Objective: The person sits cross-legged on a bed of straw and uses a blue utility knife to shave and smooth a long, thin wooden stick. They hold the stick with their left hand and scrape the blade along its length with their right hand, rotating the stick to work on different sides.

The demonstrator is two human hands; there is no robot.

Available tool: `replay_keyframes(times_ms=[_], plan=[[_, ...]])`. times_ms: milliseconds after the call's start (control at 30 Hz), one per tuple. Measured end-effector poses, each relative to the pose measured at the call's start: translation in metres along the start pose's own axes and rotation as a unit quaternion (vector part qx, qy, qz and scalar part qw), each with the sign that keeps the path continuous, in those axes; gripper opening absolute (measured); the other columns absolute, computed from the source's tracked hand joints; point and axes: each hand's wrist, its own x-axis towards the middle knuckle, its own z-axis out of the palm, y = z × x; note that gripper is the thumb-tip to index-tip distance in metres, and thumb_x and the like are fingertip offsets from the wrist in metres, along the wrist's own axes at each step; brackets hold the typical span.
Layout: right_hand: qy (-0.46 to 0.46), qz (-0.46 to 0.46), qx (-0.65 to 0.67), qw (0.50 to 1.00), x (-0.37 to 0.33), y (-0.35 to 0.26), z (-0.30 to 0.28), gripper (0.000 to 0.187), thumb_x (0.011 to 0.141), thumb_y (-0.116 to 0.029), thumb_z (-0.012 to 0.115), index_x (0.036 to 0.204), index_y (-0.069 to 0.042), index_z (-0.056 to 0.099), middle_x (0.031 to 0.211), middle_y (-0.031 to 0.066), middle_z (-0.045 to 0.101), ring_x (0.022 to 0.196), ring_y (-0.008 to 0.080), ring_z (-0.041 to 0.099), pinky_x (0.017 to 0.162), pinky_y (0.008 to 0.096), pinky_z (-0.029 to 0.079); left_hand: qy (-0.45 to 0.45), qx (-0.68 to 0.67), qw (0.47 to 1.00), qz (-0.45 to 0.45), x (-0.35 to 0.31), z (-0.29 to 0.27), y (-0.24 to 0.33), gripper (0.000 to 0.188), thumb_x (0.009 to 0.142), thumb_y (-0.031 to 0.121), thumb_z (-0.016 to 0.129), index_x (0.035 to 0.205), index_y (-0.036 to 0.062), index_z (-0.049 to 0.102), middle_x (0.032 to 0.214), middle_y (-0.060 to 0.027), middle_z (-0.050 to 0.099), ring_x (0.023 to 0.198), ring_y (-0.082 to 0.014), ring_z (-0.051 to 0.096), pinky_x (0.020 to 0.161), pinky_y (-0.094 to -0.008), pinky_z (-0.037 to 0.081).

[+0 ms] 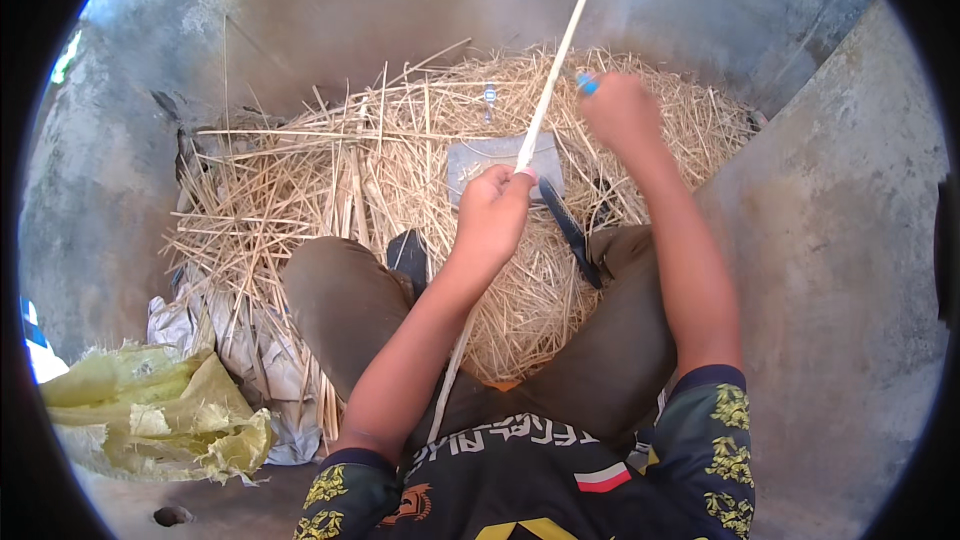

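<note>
1 pale stick (552, 80), pinched by fingers of left hand (492, 215), seemingly for steadiness; right hand (624, 115): fingers curled around blue object (588, 84).

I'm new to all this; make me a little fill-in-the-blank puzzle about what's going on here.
1. The pale stick is held in the person's ____ hand.
2. The object in the right hand shows the colour ____.
3. The torn yellow sheet lies in the picture's ____ corner.
4. The flat slab among the straw-like strips is ____ in colour.

Missing words: left; blue; lower left; grey.
</note>
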Motion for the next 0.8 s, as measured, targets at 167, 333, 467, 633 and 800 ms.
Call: replay_keyframes(times_ms=[167, 333, 467, 633, 800], plan=[[0.041, -0.173, -0.044, 0.983, -0.025, -0.017, 0.043, 0.02, 0.081, -0.024, 0.061, 0.08, -0.008, 0.073, 0.07, 0.015, 0.068, 0.066, 0.034, 0.07, 0.06, 0.0421, 0.056, 0.049, 0.116, 0.989, 0.083, 0.01, -0.001, 0.001, 0.022, 0.096, 0.018, 0.058, 0.098, -0.0037, 0.063, 0.075, -0.0161, 0.066, 0.067, -0.0239, 0.063, 0.065, -0.0376, 0.048], [0.029, -0.228, -0.066, 0.971, -0.042, -0.029, 0.044, 0.017, 0.079, -0.022, 0.062, 0.078, -0.009, 0.073, 0.069, 0.0143, 0.068, 0.066, 0.0327, 0.07, 0.06, 0.0424, 0.056, 0.088, 0.176, 0.973, 0.119, 0.014, -0.007, -0.009, 0.024, 0.097, 0.019, 0.056, 0.101, -0.0039, 0.062, 0.085, -0.0242, 0.067, 0.08, -0.0393, 0.066, 0.072, -0.043, 0.049], [0.037, -0.226, -0.053, 0.972, -0.027, -0.021, 0.068, 0.017, 0.08, -0.023, 0.061, 0.08, -0.012, 0.074, 0.07, 0.014, 0.069, 0.067, 0.0325, 0.07, 0.06, 0.0424, 0.056, 0.145, 0.187, 0.958, 0.16, 0.017, 0.004, -0.018, 0.023, 0.099, 0.02, 0.056, 0.094, -0.0018, 0.062, 0.064, -0.0028, 0.054, 0.056, -0.0101, 0.048, 0.052, -0.0305, 0.038], [0.021, -0.093, -0.032, 0.995, 0.012, -0.019, 0.053, 0.017, 0.082, -0.023, 0.06, 0.085, -0.013, 0.074, 0.073, 0.0149, 0.07, 0.069, 0.0335, 0.071, 0.06, 0.0433, 0.056, 0.145, 0.239, 0.949, 0.142, -0.004, 0.011, 0.0, 0.021, 0.098, 0.018, 0.054, 0.097, -0.0011, 0.063, 0.066, -0.0139, 0.059, 0.056, -0.0235, 0.055, 0.056, -0.0381, 0.042], [0.136, -0.12, -0.059, 0.982, 0.023, -0.011, 0.048, 0.021, 0.085, -0.023, 0.057, 0.085, -0.009, 0.073, 0.071, 0.0165, 0.069, 0.07, 0.0345, 0.071, 0.06, 0.0451, 0.055, 0.138, 0.227, 0.949, 0.167, -0.002, 0.012, 0.012, 0.021, 0.099, 0.018, 0.053, 0.097, 0.0, 0.063, 0.065, -0.0162, 0.059, 0.056, -0.0265, 0.057, 0.056, -0.0401, 0.043]])
